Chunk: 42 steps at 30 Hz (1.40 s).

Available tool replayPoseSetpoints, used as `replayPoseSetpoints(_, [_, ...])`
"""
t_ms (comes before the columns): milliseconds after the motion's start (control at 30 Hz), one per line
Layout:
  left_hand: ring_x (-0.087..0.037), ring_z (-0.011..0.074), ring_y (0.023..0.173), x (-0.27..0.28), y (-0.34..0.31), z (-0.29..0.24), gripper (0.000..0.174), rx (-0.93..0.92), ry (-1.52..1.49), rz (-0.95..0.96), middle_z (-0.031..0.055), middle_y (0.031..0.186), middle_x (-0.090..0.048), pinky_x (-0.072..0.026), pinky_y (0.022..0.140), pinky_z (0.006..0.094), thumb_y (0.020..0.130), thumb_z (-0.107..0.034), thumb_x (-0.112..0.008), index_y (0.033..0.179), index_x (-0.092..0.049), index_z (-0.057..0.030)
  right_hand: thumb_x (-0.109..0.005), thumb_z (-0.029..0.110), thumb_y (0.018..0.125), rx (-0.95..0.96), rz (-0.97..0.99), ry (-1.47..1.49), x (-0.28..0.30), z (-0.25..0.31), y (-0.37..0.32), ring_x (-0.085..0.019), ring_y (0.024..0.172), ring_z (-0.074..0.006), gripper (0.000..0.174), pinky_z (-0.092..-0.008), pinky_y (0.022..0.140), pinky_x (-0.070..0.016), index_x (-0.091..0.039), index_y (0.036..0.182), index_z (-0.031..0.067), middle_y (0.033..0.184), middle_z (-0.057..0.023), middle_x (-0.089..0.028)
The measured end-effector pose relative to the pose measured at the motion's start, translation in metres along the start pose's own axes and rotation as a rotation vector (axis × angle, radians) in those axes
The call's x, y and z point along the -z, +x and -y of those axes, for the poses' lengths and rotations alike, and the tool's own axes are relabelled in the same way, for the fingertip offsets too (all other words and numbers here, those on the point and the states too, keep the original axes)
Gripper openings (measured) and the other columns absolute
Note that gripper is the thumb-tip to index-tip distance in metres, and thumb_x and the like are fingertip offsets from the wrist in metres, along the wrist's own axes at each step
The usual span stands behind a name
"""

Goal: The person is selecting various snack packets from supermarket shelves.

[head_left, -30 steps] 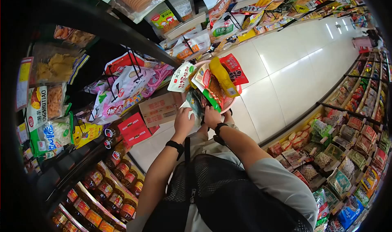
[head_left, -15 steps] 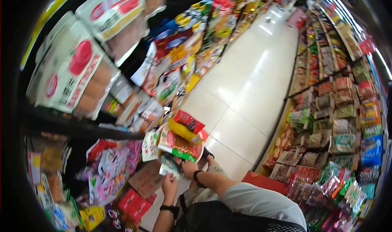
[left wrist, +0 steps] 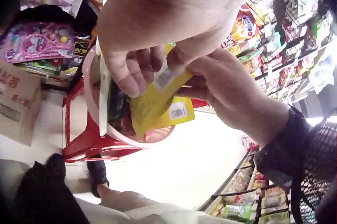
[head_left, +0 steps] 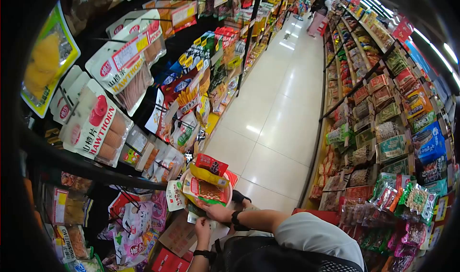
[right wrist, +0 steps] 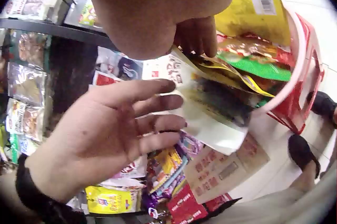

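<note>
A pink basket [left wrist: 90, 90] brimming with snack packets stands low in front of me. My right hand [head_left: 216, 212] is at its near side; the left wrist view shows thumb and fingers pinching the edge of a yellow packet [left wrist: 150, 100] with a barcode. My left hand [right wrist: 113, 124] has loosely extended fingers, close beside a white packet [right wrist: 210, 134] with a dark window, and holds nothing. On top of the pile lie a long yellow packet [head_left: 208, 176], a red packet [head_left: 212, 164] and a green-edged packet [right wrist: 255, 69].
A red plastic stool-like stand [left wrist: 79, 124] is beneath the basket. Cardboard boxes [head_left: 177, 236] stand on the floor to the left. Hanging hawthorn snacks [head_left: 98, 126] fill the left rack; packaged goods [head_left: 390, 147] line the right shelves. A tiled aisle [head_left: 268, 118] runs between.
My head view has swung up and along the aisle, so the basket sits lower in it. My left hand has drawn back from the packets; my right hand stays at the basket's near side.
</note>
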<state>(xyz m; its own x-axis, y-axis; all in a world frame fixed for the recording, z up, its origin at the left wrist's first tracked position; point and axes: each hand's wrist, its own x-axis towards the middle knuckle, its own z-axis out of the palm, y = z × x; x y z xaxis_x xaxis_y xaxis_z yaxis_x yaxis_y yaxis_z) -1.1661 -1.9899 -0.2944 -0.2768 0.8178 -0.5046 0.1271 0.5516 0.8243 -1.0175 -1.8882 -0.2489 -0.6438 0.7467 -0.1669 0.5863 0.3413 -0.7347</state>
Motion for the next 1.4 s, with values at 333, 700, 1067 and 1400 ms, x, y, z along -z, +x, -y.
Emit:
replayPoseSetpoints(333, [-0.059,0.0239,0.112,0.016,-0.027,-0.087,0.053,0.337,-0.876,0.268,0.0071,0.129,-0.057,-0.0494,0.093,0.0429,0.096,-0.047,-0.057,0.135,-0.048,-0.0134,-0.055,0.005,0.085,0.115,-0.298,0.461,0.135,0.077,-0.051,-0.059,0.075,-0.0238,0.012,-0.0364,0.068,-0.0495,-0.056,0.096,0.0009,0.083,-0.0134,-0.056])
replayPoseSetpoints(700, [-0.058,0.021,0.119,0.01,-0.051,-0.196,0.038,-0.058,-1.237,0.53,0.0028,0.127,-0.062,-0.0447,0.101,0.0391,0.096,-0.023,-0.062,0.13,-0.053,-0.0098,-0.056,0.006,0.093,-0.266,-0.301,1.182,0.193,0.071,-0.139,-0.063,0.089,-0.0167,0.01,-0.0282,0.079,-0.0513,-0.056,0.103,0.0043,0.097,-0.0074,-0.063])
replayPoseSetpoints(1067, [-0.05,0.0242,0.124,-0.069,-0.078,-0.267,0.046,-0.675,-0.596,0.278,0.015,0.137,-0.049,-0.0451,0.099,0.0367,0.093,-0.014,-0.062,0.135,-0.047,-0.0018,-0.078,0.038,0.079,-0.003,-0.296,0.602,0.23,0.102,-0.114,-0.034,0.14,-0.0304,0.1,-0.0476,0.109,-0.0367,-0.017,0.155,0.0129,0.153,-0.0159,-0.032])
replayPoseSetpoints(1400, [-0.013,0.0426,0.147,-0.164,-0.1,-0.328,0.079,-1.138,0.644,0.254,0.0206,0.159,-0.018,-0.0124,0.116,0.0606,0.084,-0.032,-0.066,0.15,-0.033,-0.0058,-0.072,0.033,0.089,-0.002,-0.356,1.516,0.29,0.003,-0.142,-0.041,0.136,-0.0247,0.078,-0.0422,0.112,-0.0364,-0.031,0.149,0.0056,0.149,-0.0093,-0.041])
